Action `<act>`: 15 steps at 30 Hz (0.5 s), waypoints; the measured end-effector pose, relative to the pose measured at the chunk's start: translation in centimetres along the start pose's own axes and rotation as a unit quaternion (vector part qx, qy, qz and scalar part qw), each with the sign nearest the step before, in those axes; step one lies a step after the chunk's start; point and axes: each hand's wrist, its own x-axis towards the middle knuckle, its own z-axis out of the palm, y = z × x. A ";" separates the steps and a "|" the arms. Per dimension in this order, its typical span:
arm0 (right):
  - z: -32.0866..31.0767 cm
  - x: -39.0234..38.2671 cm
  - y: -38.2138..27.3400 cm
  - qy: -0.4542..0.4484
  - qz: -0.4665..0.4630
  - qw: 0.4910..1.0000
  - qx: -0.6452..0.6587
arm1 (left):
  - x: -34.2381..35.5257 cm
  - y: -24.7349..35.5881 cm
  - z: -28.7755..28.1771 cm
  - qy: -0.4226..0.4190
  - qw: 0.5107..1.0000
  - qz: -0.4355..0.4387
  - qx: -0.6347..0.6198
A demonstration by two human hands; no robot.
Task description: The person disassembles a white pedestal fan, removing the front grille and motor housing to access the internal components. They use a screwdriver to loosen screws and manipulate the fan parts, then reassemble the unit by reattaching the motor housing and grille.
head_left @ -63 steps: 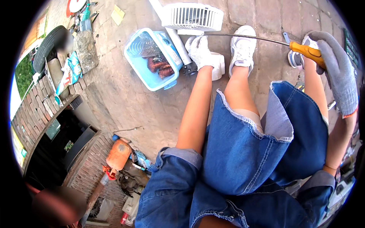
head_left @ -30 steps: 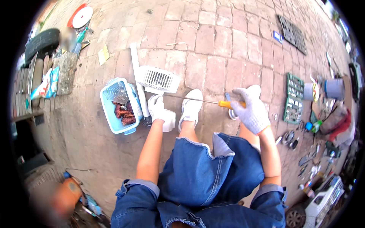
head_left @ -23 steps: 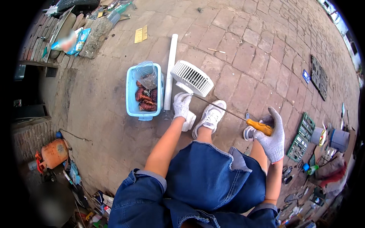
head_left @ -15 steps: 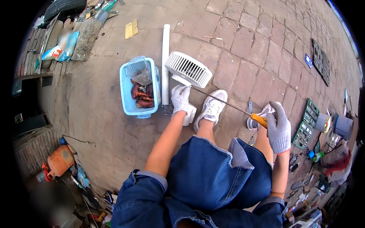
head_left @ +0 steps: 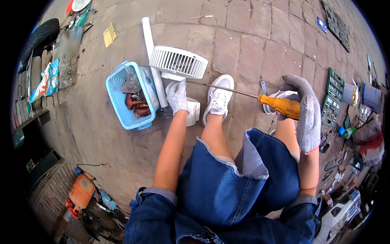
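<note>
A white fan with a slatted round head (head_left: 178, 62) lies on the paving beside a white pipe (head_left: 153, 61). My left hand (head_left: 177, 96), in a pale knitted glove, is closed around the neck below the fan head. A long screwdriver (head_left: 280, 105) with an orange handle spans from my right hand to that neck; its tip meets the neck by my left fingers. My gloved right hand (head_left: 308, 118) holds the handle's butt end against the palm, index finger stretched out and other fingers partly hidden behind the handle. The white fan base (head_left: 193, 112) sits by my left wrist.
A light blue basin (head_left: 115, 110) holding copper coils and a plastic bag stands left of the pipe. My white shoe (head_left: 219, 95) is close under the screwdriver shaft. Farther right lie a green socket case (head_left: 331, 97), buckets (head_left: 370, 98) and scattered tools. An orange tank (head_left: 82, 190) is at lower left.
The whole view has shifted, with the fan and basin now farther left. My right hand has slid back to the handle's butt end, leaving more of the handle showing. My left hand keeps its hold.
</note>
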 end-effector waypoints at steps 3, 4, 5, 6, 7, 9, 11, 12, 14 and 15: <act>-0.4 0.0 -0.9 -0.019 0.004 0.985 -0.169 | 0.3 0.1 -0.2 -0.006 1.000 -0.004 -0.017; -0.5 0.0 -1.1 -0.025 0.003 0.976 -0.214 | 0.1 0.0 -0.4 -0.010 1.000 0.000 -0.011; -0.1 -0.2 -1.6 -0.025 0.016 0.976 -0.215 | 0.2 0.3 -0.4 -0.014 1.000 0.007 -0.005; 0.3 -0.6 -1.6 -0.001 -0.002 0.976 -0.220 | 0.1 0.3 -0.3 -0.017 1.000 0.004 -0.006; 0.5 -1.1 -1.6 0.022 -0.021 0.974 -0.225 | 0.0 0.3 -0.2 -0.019 1.000 0.001 -0.006; 0.4 -1.5 -1.3 0.025 -0.059 0.975 -0.214 | 0.1 0.0 -0.3 -0.022 1.000 0.003 -0.008; -0.1 -1.5 -0.8 -0.014 -0.097 0.979 -0.180 | 0.5 -0.4 -0.4 -0.027 0.999 0.015 -0.011; 0.1 -1.6 -1.1 -0.017 -0.061 0.988 -0.141 | 0.4 -0.2 -0.4 -0.022 1.000 0.016 0.005; 0.0 -1.1 -0.7 -0.007 -0.099 0.978 -0.184 | 0.0 0.5 -0.1 -0.014 0.999 0.018 0.037; -0.1 -1.0 -0.6 -0.001 -0.117 0.971 -0.207 | 0.0 0.7 0.0 -0.014 0.999 0.013 0.040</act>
